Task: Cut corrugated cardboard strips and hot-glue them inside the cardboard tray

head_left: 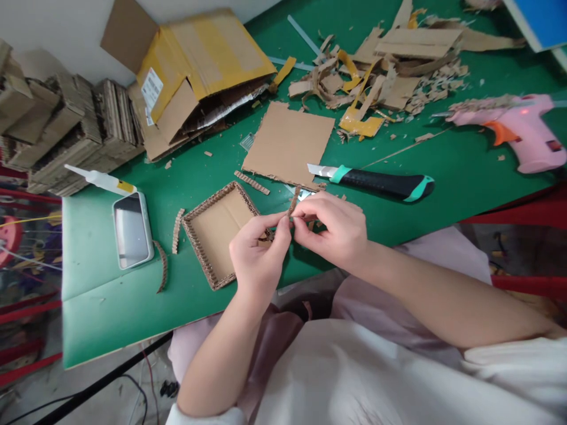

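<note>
A narrow corrugated strip (pixel 295 199) is pinched by the fingertips of the left hand (pixel 261 248) and the right hand (pixel 334 227), which are held together; its long axis is directed forward, and the shallow cardboard tray (pixel 217 230) is located leftward, beside the nearer left hand

Strip (pixel 295 200) and tray (pixel 219 230) partly hidden, panel (pixel 546 22) cropped

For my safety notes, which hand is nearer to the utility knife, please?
Right: the right hand is close below the utility knife in the picture; the left hand is farther off, lower left.
</note>
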### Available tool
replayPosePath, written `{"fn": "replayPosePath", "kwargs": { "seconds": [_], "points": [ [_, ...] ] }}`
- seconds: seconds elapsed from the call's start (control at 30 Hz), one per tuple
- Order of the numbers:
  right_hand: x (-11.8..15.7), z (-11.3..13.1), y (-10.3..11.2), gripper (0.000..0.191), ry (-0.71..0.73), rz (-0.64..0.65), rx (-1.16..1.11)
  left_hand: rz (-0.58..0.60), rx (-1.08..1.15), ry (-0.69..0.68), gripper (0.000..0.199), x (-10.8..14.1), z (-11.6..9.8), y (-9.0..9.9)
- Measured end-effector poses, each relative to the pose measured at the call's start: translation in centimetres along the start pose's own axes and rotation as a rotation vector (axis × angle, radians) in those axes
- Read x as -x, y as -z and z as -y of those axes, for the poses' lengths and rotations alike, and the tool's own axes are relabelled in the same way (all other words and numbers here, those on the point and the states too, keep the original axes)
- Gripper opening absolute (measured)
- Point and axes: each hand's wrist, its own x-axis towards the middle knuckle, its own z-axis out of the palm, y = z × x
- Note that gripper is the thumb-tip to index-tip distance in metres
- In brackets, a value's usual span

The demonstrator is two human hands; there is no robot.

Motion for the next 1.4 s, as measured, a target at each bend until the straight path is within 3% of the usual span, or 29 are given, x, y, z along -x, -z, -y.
{"fn": "replayPosePath", "kwargs": {
  "seconds": [0.3, 0.63, 1.0, 1.27, 1.4],
  "points": [
    [-0.45, 0.33, 0.2, 0.009, -0.182, 0.027, -0.178, -0.011, 0.093, 0.061, 0.011, -0.17, -0.13, 0.04],
    [0.08, -0.25, 0.08, 0.011, 0.062, -0.036, 0.083, -0.003, -0.091, -0.091, 0.013, -0.02, -0.13, 0.06],
    [-0.37, -0.33, 0.0, 0.006, -0.11, 0.001, -0.11, 0.033, -0.089, -0.01, 0.016, -0.28, -0.02, 0.26],
    [-0.27, -0.23, 0.11, 0.007, -0.097, -0.022, -0.1, 0.007, -0.021, 0.043, 0.016, -0.31, 0.02, 0.22],
    [-0.14, -0.29, 0.18, 0.015, 0.003, 0.009, -0.017, 0.02, -0.01, 0.038, 0.015, -0.3, -0.11, 0.2]
  ]
}}
